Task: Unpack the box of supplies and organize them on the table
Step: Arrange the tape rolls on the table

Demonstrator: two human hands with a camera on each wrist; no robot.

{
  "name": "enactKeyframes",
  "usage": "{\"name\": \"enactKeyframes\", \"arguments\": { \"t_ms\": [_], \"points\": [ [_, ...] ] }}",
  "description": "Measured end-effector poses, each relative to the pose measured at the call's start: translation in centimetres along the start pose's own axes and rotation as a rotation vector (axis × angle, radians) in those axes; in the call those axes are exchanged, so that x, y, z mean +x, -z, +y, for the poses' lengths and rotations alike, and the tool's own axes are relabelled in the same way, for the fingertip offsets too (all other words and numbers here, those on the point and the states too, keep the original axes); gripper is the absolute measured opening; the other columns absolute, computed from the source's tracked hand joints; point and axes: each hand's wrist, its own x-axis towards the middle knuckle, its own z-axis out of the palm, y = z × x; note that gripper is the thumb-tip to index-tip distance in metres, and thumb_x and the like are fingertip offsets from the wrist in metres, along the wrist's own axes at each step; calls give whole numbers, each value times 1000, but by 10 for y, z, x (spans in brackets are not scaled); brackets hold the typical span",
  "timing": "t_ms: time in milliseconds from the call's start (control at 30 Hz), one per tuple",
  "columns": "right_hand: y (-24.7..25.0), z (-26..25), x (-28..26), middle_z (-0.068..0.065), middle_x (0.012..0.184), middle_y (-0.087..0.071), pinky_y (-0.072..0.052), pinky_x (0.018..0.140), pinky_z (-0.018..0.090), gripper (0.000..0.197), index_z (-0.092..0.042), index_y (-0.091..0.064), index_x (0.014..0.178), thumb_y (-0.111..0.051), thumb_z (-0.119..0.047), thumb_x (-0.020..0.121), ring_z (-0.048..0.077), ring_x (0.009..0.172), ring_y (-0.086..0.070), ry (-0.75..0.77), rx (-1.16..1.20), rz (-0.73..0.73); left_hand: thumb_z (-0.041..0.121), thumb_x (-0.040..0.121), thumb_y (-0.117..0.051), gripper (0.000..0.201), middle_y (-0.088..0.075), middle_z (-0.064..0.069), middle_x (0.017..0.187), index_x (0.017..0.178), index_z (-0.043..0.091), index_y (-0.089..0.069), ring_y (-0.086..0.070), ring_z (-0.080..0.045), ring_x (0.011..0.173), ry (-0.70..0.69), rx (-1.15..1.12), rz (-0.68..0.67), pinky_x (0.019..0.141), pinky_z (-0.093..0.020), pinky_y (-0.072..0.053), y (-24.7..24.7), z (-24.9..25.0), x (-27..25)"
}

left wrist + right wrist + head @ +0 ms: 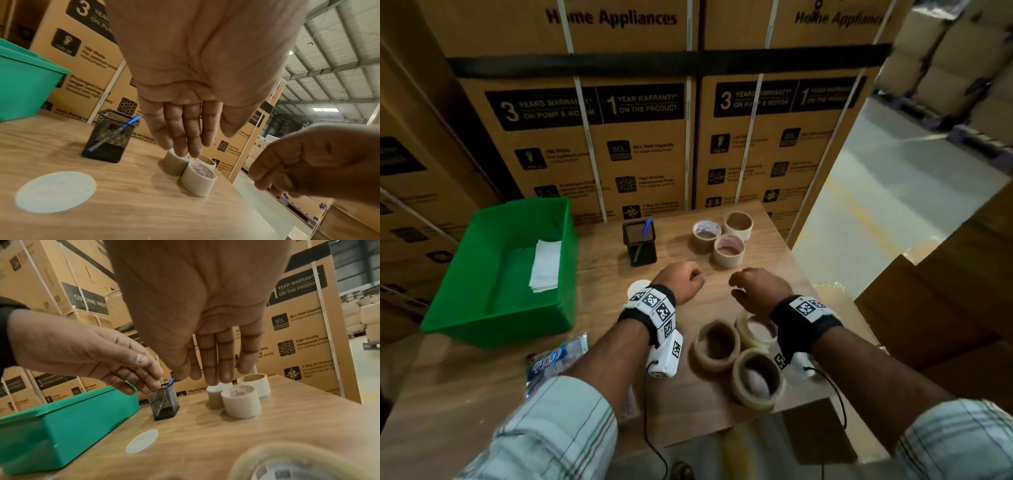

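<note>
Leftmost, the green bin [496,308] sits on the table [599,346] with white paper [546,265] inside. Next come the mesh pen holder [639,245], my left hand [681,279] and my right hand [758,289], both loose-fingered and empty, hovering between three far tape rolls [722,236] and three near tape rolls [739,356].

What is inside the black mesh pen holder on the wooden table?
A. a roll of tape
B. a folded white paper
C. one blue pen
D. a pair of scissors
C: the black mesh pen holder contains one blue pen, which leans with its cap above the rim; the left wrist view shows the same pen through the mesh.
</note>
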Motion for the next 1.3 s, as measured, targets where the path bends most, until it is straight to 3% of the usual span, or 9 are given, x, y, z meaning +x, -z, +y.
{"name": "enactKeyframes", "arguments": {
  "t_ms": [233,300,400,433,567,667,900,1100,1300],
  "points": [
    [39,35,52,4,120,-62,-51,90,39,34,-29,-54,125,-53,-34,91,26,109,-57,-73,-31,0,30,93,-50,24,-68,-7,101,102,16,-66,-62,-26,95,-23,63,-80,82,-34,-51,7,35,63],
    [45,47,71,5,120,-62,-50,92,40,34,-29,-54,126,-52,-33,93,26,110,-57,-76,-53,-41,27,95,-47,25,-67,-8,103,105,14,-65,-62,-26,96,-40,84,-88,78,-28,-49,4,45,82],
    [45,70,101,7,124,-57,-48,95,41,36,-26,-55,127,-53,-34,92,26,114,-52,-78,-94,-111,15,96,-44,23,-60,-1,96,107,10,-64,-54,-16,86,-90,52,-90,62,-10,-36,-4,56,107],
    [43,78,111,7,125,-55,-47,96,41,37,-26,-55,127,-54,-35,91,27,116,-50,-80,-101,-128,12,96,-43,24,-60,0,97,105,12,-65,-52,-14,84,-84,42,-90,62,-10,-35,-8,58,115],
    [42,110,150,7,128,-55,-47,97,40,40,-21,-54,129,-57,-29,91,27,117,-52,-57,-94,-148,11,95,-44,31,-62,4,110,116,21,-65,-57,-15,101,-36,18,-145,81,-20,-40,-20,69,143],
    [38,128,180,8,126,-58,-51,94,39,42,-21,-53,131,-55,-19,89,28,113,-56,-4,-131,-184,10,92,-50,27,-65,0,116,114,14,-66,-59,-20,109,5,33,-173,92,-26,-46,-34,74,163],
    [16,147,226,10,136,-54,-47,99,37,57,-24,-42,142,-58,-13,88,28,121,-54,49,-93,-314,10,86,-58,18,-68,-7,110,100,11,-70,-63,-25,102,40,92,-117,93,-33,-49,-65,68,195],
    [-6,153,232,8,127,-60,-52,91,39,42,-24,-54,130,-53,-11,89,28,112,-60,97,-127,-280,20,89,-56,29,-62,-7,123,117,13,-60,-56,-25,116,115,132,-96,100,-33,-44,-83,55,203],
    [-8,168,223,7,118,-63,-55,86,40,30,-21,-62,118,-53,-19,89,29,104,-62,79,-118,-267,15,89,-54,33,-60,-10,126,121,13,-57,-56,-27,116,172,153,-99,97,-35,-47,-88,57,202]
  ]
}}
